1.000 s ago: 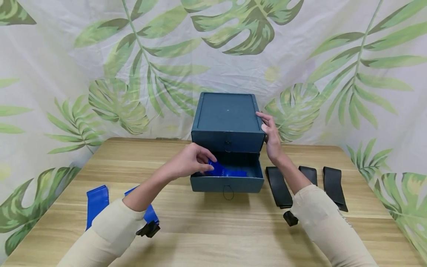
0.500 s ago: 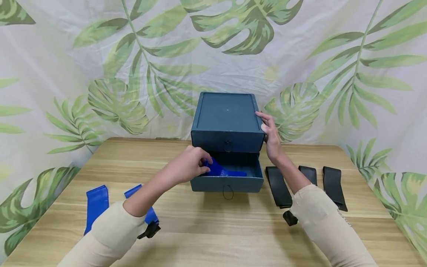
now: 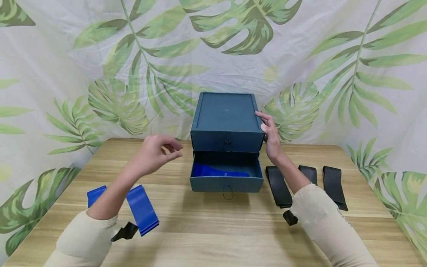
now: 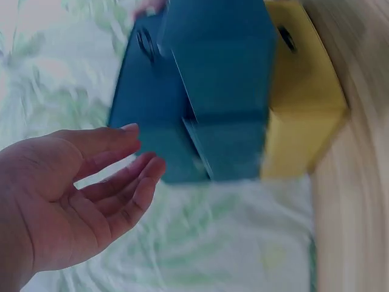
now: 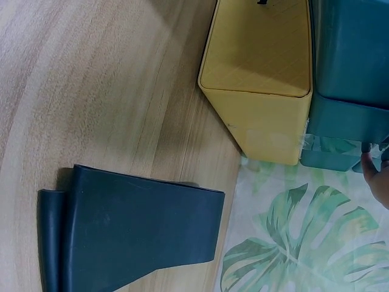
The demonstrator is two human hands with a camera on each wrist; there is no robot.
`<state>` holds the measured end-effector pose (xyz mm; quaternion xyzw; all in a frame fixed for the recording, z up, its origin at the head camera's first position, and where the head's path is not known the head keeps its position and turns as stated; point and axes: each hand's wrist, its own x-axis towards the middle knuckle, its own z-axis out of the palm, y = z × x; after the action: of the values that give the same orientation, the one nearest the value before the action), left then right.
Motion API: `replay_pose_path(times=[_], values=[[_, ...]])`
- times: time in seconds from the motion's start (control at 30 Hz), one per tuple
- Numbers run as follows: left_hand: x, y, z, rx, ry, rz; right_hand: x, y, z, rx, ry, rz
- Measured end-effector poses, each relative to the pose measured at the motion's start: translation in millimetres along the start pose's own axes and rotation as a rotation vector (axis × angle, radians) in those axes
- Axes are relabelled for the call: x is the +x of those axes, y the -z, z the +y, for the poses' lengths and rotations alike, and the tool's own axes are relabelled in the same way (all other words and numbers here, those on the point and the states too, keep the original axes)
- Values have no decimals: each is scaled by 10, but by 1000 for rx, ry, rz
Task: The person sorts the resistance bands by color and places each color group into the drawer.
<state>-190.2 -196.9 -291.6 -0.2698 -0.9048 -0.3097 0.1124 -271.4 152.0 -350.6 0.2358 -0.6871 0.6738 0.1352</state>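
Observation:
A dark teal drawer unit (image 3: 227, 115) stands at the back of the table, its lower drawer (image 3: 213, 184) pulled out. Inside that drawer lies a folded blue resistance band (image 3: 217, 171) with pale lettering. My left hand (image 3: 155, 154) hovers in the air to the left of the drawer, fingers loosely bent and nothing between them. Along the unit's right side rests my right hand (image 3: 271, 139), fingertips at the top edge. In the right wrist view only a finger or two of the right hand (image 5: 380, 182) show at the border.
Two blue bands (image 3: 142, 209) lie at left, one partly behind my left forearm. Three folded black bands (image 3: 278, 187) lie at right, near my right sleeve. A yellow drawer (image 5: 255, 55) sits under the teal ones. Leaf-patterned cloth (image 3: 166, 74) hangs behind the table.
My left hand has let go of the blue band in the drawer and moved out to the left. The band now lies lower in the drawer. My right hand stays put.

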Motion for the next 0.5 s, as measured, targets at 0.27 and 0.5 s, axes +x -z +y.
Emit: replay_pose_path(times=[0.27,0.5], values=[[-250,85,-633,46,159,-124,7,6,-9,-1,-6,-1],[-476,19,-1315,80,179,-256,24,5,6,-6,4,-10]])
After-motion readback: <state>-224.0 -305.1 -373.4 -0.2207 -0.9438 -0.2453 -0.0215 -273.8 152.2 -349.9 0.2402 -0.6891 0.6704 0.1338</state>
